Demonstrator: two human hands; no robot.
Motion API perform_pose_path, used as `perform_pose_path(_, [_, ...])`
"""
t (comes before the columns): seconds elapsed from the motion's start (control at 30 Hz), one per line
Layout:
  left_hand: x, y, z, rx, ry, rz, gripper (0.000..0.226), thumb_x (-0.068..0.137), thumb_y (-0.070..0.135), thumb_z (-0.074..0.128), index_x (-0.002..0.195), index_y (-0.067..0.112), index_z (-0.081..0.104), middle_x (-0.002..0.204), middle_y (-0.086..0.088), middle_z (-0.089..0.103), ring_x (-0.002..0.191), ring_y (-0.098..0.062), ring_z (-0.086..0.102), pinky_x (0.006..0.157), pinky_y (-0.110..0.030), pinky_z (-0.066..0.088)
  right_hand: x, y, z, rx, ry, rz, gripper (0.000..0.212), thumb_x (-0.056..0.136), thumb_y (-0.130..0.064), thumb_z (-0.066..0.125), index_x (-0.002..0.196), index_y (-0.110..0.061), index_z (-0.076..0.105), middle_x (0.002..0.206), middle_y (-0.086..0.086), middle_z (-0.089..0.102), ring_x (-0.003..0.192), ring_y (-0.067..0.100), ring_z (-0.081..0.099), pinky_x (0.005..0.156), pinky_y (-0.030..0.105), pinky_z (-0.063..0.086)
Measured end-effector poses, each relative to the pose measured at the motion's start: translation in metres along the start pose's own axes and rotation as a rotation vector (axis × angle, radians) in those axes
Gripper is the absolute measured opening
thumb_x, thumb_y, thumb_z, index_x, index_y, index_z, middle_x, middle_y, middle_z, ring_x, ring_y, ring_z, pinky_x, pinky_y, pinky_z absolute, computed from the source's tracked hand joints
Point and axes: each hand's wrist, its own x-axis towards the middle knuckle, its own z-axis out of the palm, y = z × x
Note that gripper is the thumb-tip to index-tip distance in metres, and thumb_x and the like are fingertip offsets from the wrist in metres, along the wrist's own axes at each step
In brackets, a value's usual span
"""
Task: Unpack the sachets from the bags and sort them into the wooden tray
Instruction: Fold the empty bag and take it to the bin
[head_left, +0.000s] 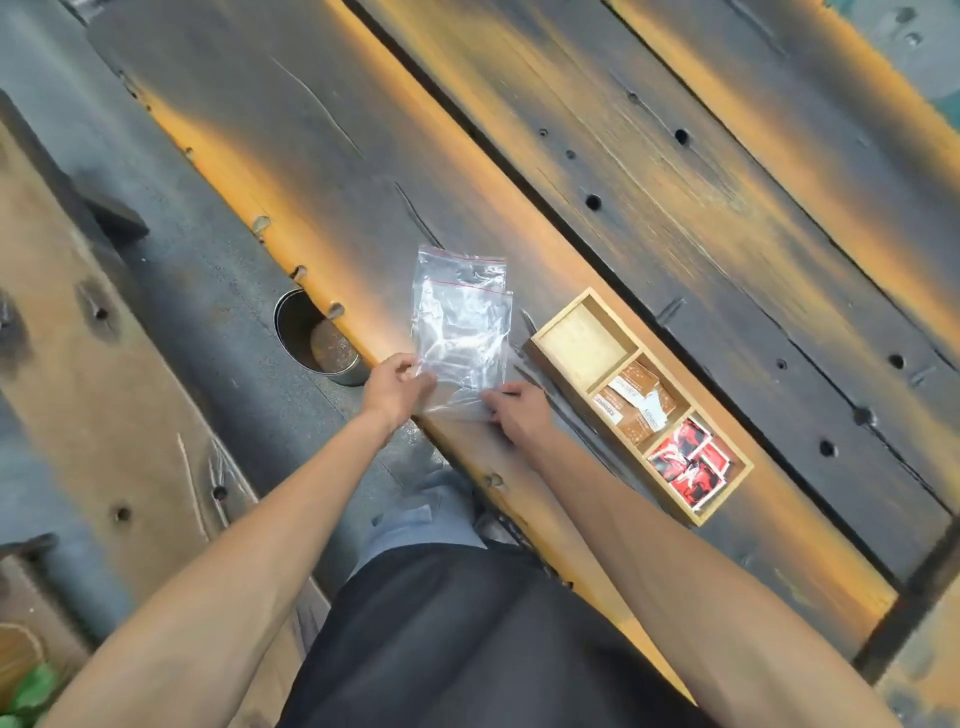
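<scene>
both hands (400, 387) (517, 410) pinch empty bags (460, 332), arms outstretched.

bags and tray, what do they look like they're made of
Bags: thin clear plastic film, glossy; the planks show through, with crinkles, glare and a red zip strip. Tray: pale unpainted wood, seemingly matte, with faint grain in its empty compartment, possibly bamboo.

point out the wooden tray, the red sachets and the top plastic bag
wooden tray (581, 332), head view, floor of its empty compartment
red sachets (691, 462), head view, middle of the pile
top plastic bag (462, 332), head view, its middle
</scene>
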Motion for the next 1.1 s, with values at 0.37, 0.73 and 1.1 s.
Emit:
perform_pose_path(0.37, [-0.048,-0.027,0.006,-0.001,0.224,0.180,0.019,0.087,0.026,0.076,0.088,0.008,0.070,0.074,-0.003,0.070,0.068,-0.013,0.062,0.065,-0.021,0.048,-0.027,0.039,-0.007,0.104,0.077,-0.167,0.009,0.096,-0.015,0.067,0.105,-0.014,0.069,0.082,0.001,0.068,0.061,0.010,0.055,0.051,0.015,0.044])
perform_pose_path(0.73, [-0.063,-0.013,-0.002,-0.148,0.168,0.346,0.013,0.092,0.010,0.070,0.105,0.012,0.070,0.078,-0.004,0.065,0.055,-0.010,0.054,0.057,-0.023,0.050,-0.035,0.029,-0.020,0.087,0.152,-0.401,0.011,0.098,-0.015,0.062,0.107,-0.020,0.067,0.074,-0.007,0.062,0.063,0.010,0.055,0.056,0.013,0.045])
perform_pose_path(1.1, [-0.030,-0.010,0.008,0.030,0.245,0.253,0.010,0.092,0.022,0.068,0.101,0.020,0.071,0.091,0.004,0.070,0.089,-0.019,0.069,0.086,-0.035,0.057,0.001,0.004,-0.016,-0.113,0.197,-0.292,0.024,0.101,-0.015,0.056,0.120,-0.006,0.065,0.106,0.005,0.067,0.083,0.014,0.060,0.077,0.017,0.051])
